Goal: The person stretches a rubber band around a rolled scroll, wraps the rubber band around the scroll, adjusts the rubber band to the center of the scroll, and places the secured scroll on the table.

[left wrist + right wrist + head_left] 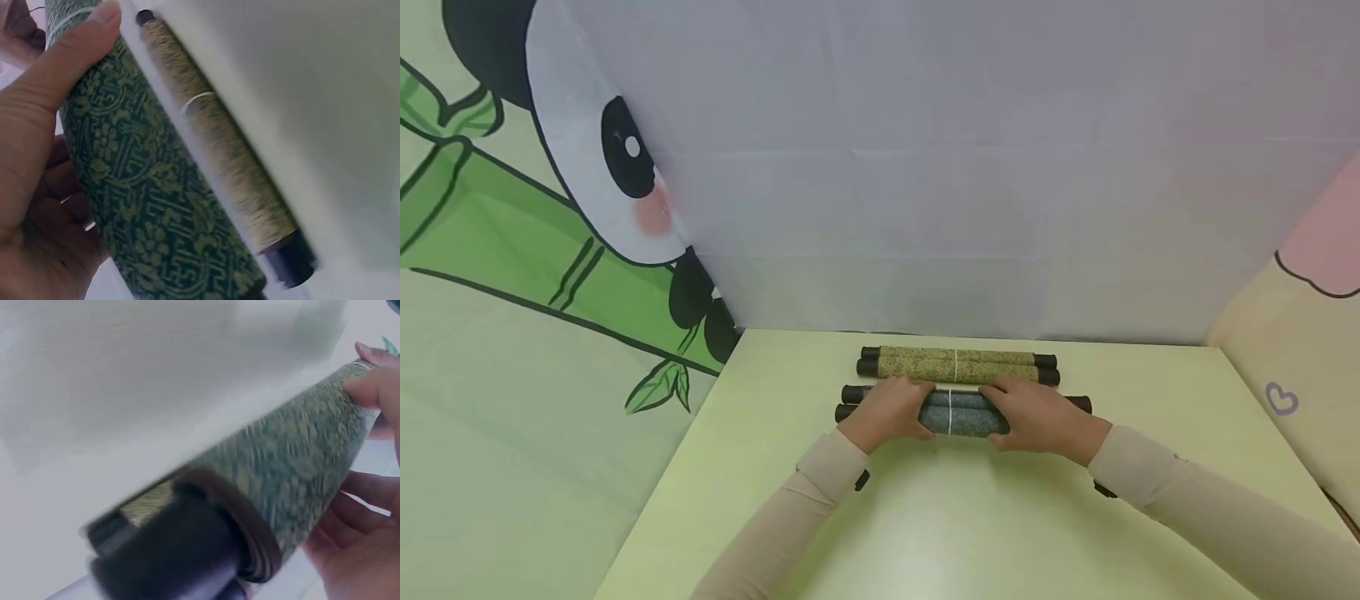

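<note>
Both hands grip a pair of rolled scrolls in blue-green patterned cloth, one behind the other, with a white string round the middle. My left hand holds the left part and my right hand the right part, either side of the string. In the left wrist view the thumb lies along the green cloth and the fingers curl beneath. The right wrist view shows a similar grip, with a dark end knob toward the camera. Just behind lies a second pair of scrolls, yellow-gold, also tied with white string.
The pale yellow table carries both pairs near its back edge. A white cloth backdrop hangs behind it, and a printed panda and bamboo cover the left side.
</note>
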